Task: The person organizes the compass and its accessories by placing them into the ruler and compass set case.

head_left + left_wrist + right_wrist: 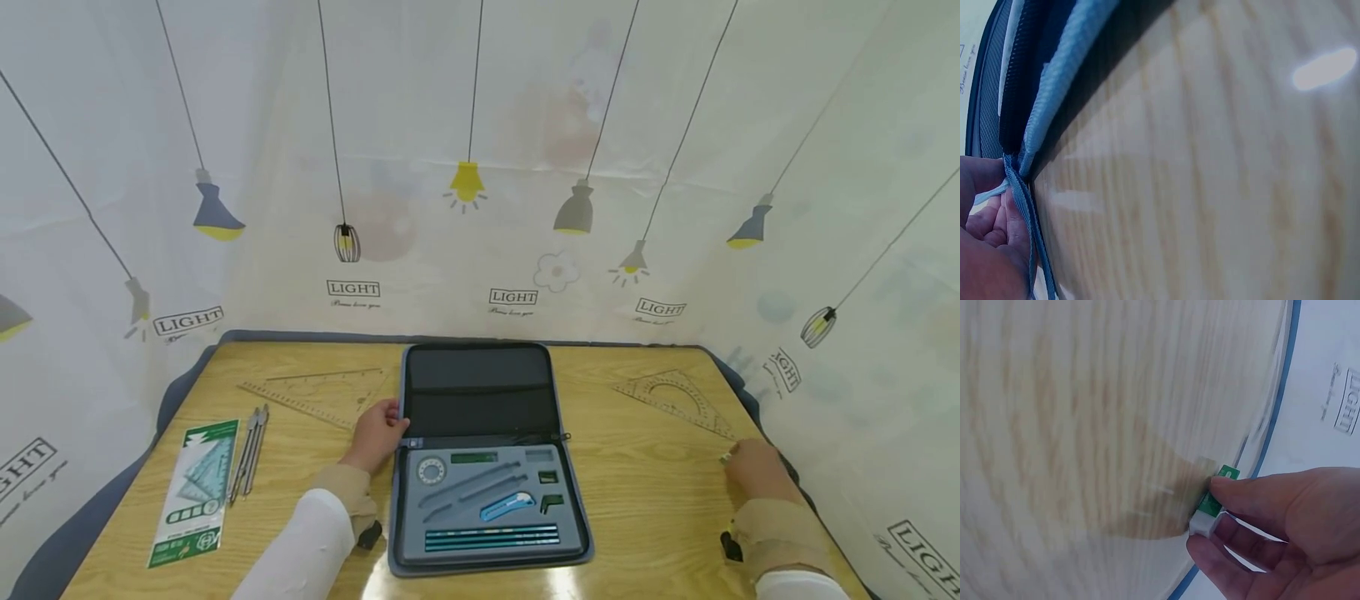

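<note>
A zip-up case point(480, 437) lies unfolded on the table, its dark lid laid back. My left hand point(375, 435) is at the case's left edge by the fold; in the left wrist view its thumb and fingers pinch the blue fabric edging point(1020, 194). At the table's right side, my right hand point(1279, 531) holds a white eraser in a green sleeve point(1211, 506) between thumb and fingers, low over the wood. Set in the grey tray are several pencils point(491, 538), a blue utility knife point(507, 505), a round white disc point(431, 472) and small dark green pieces point(552, 503).
Left of the case are a clear set square point(322, 398), a metal compass-like tool point(249, 454) and a green-and-white packet point(193, 493). Another clear set square point(675, 400) lies at the back right. Printed cloth point(480, 250) walls in the table's back and sides.
</note>
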Tool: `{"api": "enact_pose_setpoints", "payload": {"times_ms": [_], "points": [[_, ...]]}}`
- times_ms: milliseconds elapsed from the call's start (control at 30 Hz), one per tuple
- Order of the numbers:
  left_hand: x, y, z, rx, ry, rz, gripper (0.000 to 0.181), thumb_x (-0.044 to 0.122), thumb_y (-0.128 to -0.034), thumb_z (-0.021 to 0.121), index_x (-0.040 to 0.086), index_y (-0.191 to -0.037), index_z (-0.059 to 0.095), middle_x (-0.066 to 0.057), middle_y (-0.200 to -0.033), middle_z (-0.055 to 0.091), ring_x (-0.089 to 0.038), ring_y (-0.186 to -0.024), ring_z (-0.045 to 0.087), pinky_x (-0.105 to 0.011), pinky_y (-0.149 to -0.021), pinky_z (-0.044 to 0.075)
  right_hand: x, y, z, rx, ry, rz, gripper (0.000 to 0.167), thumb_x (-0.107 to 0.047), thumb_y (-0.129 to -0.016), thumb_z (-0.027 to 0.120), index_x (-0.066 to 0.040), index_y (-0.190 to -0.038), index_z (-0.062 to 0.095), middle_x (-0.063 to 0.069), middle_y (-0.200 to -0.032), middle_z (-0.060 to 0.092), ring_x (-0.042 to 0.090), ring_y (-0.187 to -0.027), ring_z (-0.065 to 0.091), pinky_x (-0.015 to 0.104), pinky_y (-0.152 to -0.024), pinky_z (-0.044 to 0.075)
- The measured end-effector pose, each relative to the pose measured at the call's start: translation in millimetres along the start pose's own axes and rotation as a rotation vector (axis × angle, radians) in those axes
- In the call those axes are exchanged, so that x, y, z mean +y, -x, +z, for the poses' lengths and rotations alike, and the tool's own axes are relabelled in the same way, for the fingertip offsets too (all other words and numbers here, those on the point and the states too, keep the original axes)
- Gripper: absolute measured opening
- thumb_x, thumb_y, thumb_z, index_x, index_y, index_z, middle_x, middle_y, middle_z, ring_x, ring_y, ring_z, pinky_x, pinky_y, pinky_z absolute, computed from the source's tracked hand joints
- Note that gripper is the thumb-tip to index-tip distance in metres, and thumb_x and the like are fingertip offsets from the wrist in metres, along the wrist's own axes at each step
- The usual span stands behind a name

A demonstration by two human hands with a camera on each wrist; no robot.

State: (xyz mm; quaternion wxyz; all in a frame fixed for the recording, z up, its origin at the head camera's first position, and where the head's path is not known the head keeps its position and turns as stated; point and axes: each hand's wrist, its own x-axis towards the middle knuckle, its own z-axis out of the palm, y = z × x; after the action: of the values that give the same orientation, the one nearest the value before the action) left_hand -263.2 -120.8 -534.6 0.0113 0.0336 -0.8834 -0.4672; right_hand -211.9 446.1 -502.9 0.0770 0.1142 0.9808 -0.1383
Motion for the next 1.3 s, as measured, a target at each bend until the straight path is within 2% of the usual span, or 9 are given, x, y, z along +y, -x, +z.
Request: {"api": "enact_pose_setpoints", "payload": {"times_ms": [33,100,200,400,600,767,1067,1300], "points": [[-0.3,-0.2,0.0,0.002,0.000,0.000,0.038,0.006,-0.0875,0.062,-0.009,-0.121,0.055,-0.019,-0.102,0.062,-0.026,-0.090,0.058,-0.039,-0.082,0.049,-2.4,0.4,0.9,0.013,0.001,-0.009,0.018,-0.001,-0.079,0.051,0.010,-0.087,0.063,0.030,-0.092,0.061,0.036,-0.077,0.058,0.048,-0.068,0.048],[-0.7,-0.3,0.1,0.009,0.001,0.000,0.038,0.006,-0.0871,0.063,-0.009,-0.121,0.055,-0.018,-0.101,0.062,-0.026,-0.089,0.058,-0.039,-0.082,0.049,-8.2,0.8,2.0,0.024,-0.005,-0.032,0.014,-0.001,-0.081,0.051,0.008,-0.079,0.061,0.024,-0.079,0.060,0.032,-0.069,0.055,0.044,-0.062,0.046],[-2.0,-1.0,0.9,0.019,-0.008,0.012,0.036,0.005,-0.0866,0.063,-0.009,-0.119,0.056,-0.018,-0.099,0.062,-0.026,-0.087,0.058,-0.038,-0.080,0.049,-17.3,1.3,1.7,0.021,-0.011,-0.037,0.014,-0.003,-0.086,0.051,0.006,-0.078,0.059,0.018,-0.074,0.057,0.026,-0.065,0.051,0.041,-0.059,0.043],[-2.3,-1.4,3.2,0.017,-0.016,-0.002,0.036,0.007,-0.0872,0.063,-0.008,-0.119,0.057,-0.017,-0.100,0.062,-0.025,-0.089,0.059,-0.039,-0.081,0.049,-35.8,0.2,0.8,0.001,-0.030,-0.058,0.015,-0.003,-0.089,0.054,0.010,-0.092,0.060,0.024,-0.087,0.061,0.030,-0.074,0.056,0.046,-0.067,0.046],[-1.5,-0.9,3.1,0.011,-0.019,-0.008,0.036,0.007,-0.0879,0.062,-0.008,-0.120,0.056,-0.018,-0.102,0.062,-0.026,-0.091,0.059,-0.040,-0.082,0.049,-59.3,-0.1,6.5,0.020,-0.037,-0.137,0.019,-0.001,-0.086,0.057,0.012,-0.100,0.060,0.029,-0.098,0.061,0.035,-0.083,0.059,0.049,-0.072,0.049],[-1.1,-0.4,1.5,0.013,-0.028,-0.001,0.037,0.007,-0.0878,0.062,-0.009,-0.120,0.056,-0.019,-0.102,0.062,-0.027,-0.091,0.059,-0.040,-0.082,0.049,-88.6,3.9,14.5,0.040,-0.038,-0.211,0.019,0.003,-0.084,0.057,0.011,-0.100,0.063,0.028,-0.099,0.063,0.037,-0.086,0.061,0.049,-0.072,0.050],[-1.5,-0.7,2.5,0.010,-0.035,0.011,0.037,0.007,-0.0880,0.062,-0.009,-0.121,0.055,-0.019,-0.103,0.062,-0.026,-0.091,0.059,-0.041,-0.082,0.050,-158.6,23.0,27.2,0.076,-0.020,-0.355,0.017,0.003,-0.082,0.064,0.006,-0.099,0.066,0.016,-0.091,0.061,0.029,-0.084,0.061,0.042,-0.072,0.052],[-3.0,-1.5,2.9,0.001,-0.028,-0.005,0.037,0.007,-0.0888,0.062,-0.008,-0.122,0.055,-0.019,-0.104,0.061,-0.026,-0.091,0.059,-0.040,-0.082,0.049,-207.4,33.4,42.5,0.068,-0.016,-0.485,0.018,0.003,-0.079,0.067,0.001,-0.097,0.069,0.010,-0.090,0.060,0.025,-0.085,0.062,0.037,-0.074,0.053]]}}
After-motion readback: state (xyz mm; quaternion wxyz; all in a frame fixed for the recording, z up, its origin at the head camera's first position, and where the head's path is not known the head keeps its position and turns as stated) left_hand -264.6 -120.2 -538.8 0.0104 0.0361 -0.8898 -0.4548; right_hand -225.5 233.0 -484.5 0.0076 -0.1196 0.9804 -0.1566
